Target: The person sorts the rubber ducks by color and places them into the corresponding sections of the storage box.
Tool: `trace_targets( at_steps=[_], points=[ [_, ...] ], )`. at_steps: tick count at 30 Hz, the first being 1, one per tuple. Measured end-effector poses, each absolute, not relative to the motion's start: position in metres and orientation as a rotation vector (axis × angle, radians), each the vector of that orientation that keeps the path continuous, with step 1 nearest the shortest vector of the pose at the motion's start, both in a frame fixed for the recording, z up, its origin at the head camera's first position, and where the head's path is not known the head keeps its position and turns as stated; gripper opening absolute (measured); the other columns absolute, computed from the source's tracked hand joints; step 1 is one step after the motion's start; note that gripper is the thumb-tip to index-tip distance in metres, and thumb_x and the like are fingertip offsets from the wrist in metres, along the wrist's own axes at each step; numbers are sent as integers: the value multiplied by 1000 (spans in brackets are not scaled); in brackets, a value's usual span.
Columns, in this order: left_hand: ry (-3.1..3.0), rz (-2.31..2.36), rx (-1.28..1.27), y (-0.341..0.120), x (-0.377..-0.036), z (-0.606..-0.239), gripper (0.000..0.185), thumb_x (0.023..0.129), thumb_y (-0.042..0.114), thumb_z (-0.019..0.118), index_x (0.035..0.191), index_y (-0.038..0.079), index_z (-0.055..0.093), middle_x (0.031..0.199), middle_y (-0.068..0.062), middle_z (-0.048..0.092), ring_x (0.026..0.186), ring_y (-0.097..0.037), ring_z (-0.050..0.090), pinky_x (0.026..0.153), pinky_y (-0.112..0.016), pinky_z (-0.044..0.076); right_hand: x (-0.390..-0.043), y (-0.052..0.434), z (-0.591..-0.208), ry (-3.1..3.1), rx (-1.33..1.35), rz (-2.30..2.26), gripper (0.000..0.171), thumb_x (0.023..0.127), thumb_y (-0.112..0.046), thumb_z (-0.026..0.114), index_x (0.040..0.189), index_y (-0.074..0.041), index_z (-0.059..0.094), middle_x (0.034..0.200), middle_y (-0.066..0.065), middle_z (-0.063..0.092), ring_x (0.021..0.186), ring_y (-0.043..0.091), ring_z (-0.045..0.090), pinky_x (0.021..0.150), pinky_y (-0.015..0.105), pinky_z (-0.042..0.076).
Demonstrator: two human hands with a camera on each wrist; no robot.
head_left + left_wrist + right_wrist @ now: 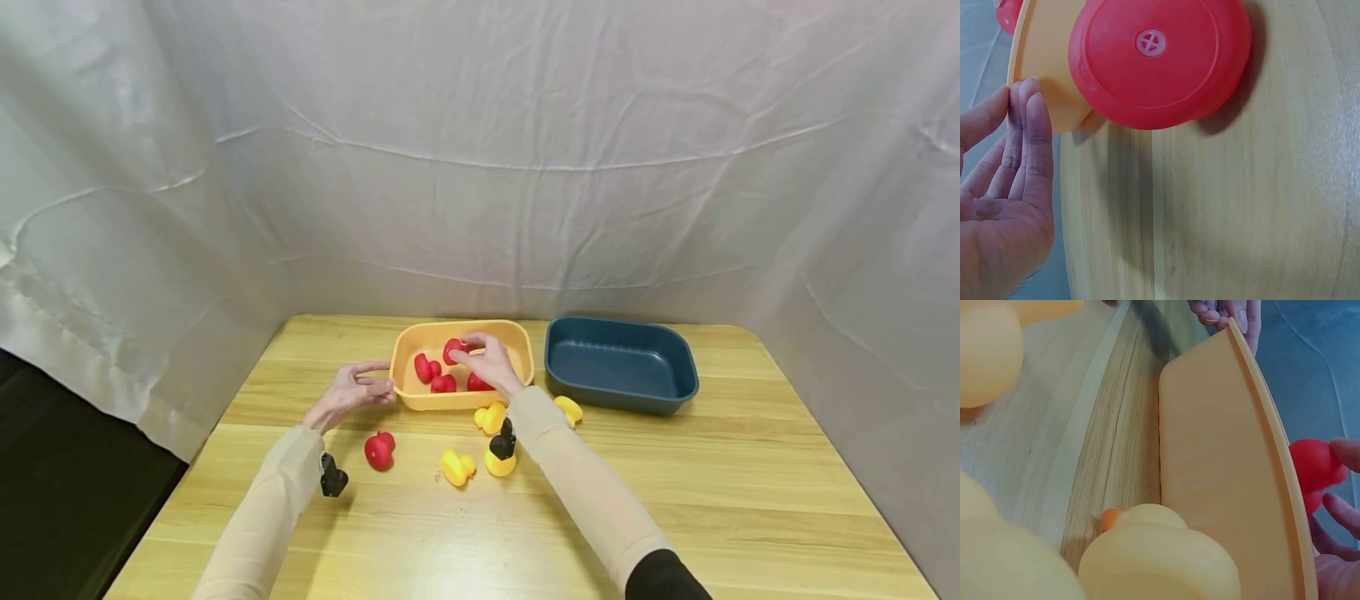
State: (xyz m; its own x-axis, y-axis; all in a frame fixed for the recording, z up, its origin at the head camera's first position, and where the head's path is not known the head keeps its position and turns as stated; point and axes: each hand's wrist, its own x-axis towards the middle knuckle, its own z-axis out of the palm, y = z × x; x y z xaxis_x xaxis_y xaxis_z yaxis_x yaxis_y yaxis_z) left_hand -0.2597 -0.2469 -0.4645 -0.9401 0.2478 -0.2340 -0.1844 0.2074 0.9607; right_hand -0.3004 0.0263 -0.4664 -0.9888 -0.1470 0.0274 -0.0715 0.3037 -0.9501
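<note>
1. Red ducks are what I am sorting, I think. Three lie in the yellow tub (517,346), and a fourth red duck (454,350) is pinched in my right hand (489,363) over the tub.
2. On the far left, my left hand (347,393) rests against the tub's left edge with its fingers straight and loose. It holds nothing.
3. Just right of that hand, one loose red duck (379,450) sits on the wooden table (750,500), in front of the tub. I think it is the last red one left out.
4. Next come four yellow ducks (456,467), all on the table in front of the tub. None is in a tub.
5. On the right, the blue tub (621,363) has nothing in it.
6. The red ducks look small, smooth and shiny. The left wrist view shows a flat round bottom with a little plug.
</note>
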Motion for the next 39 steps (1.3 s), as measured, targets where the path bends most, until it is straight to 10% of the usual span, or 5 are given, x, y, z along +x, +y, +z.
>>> trace_targets(
  at_steps=[39],
  points=[
    [2139, 1805, 70, -247, -261, -465, 64, 96, 4, 65, 150, -11, 33, 98, -11, 77, 89, -21, 76, 94, -42, 60, -233, 12, -459, 2335, -660, -1831, 26, 89, 0, 71, 113, 8, 65, 111, 29, 68, 94, 24, 67, 85, 20, 56]
  ],
)
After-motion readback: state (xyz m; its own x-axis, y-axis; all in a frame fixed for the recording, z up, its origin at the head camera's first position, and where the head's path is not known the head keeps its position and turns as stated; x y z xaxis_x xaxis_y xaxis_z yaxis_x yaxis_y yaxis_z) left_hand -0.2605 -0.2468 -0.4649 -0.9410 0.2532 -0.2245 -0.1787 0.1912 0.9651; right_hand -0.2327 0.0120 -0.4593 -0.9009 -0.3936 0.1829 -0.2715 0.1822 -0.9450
